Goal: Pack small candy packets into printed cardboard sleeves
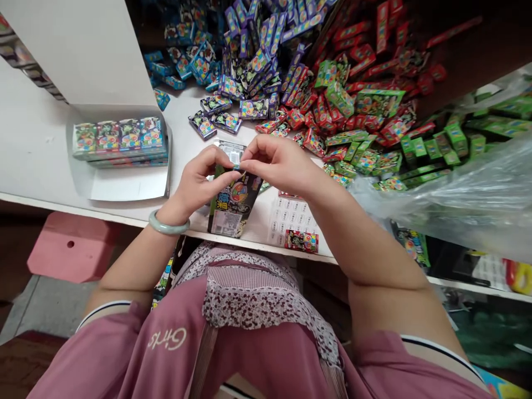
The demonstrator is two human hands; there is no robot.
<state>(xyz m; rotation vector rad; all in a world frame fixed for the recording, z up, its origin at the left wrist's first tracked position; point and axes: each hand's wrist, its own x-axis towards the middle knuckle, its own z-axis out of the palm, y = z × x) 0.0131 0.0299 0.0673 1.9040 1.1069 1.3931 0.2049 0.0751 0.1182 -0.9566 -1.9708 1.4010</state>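
Head view, both hands meet at the table's near edge. My left hand (199, 180) is curled around the upper part of a dark carton (233, 204), thumb on the front face, fingers wrapped behind. That grip props the carton up, tilted, with its bottom on the table (37, 149) lip and its barcode end toward my body.

My right hand (279, 163) comes in from the other side with thumb and forefinger pinched at the carton's top edge, the other fingers folded loosely. I can't tell whether they pinch a flap or one small pack. A pale flap or wrapper (230, 148) sticks up just behind the fingertips. Jade bangle (168, 224) sits on the left wrist.

Stock looks sorted by colour, presumably for easy reach:
- blue-purple packs (249, 55) at centre
- red packs (374, 50) to the right of them
- green packs (415, 149) furthest right, beside a clear plastic bag (457, 199)

A white tray (124, 188) to my left holds a neat row of packs (118, 138) (all lined up the same way). A printed sheet (291, 213) lies by my right forearm, with a single pack (301, 241) on it at the table edge. Pink stool (70, 246) is below left.
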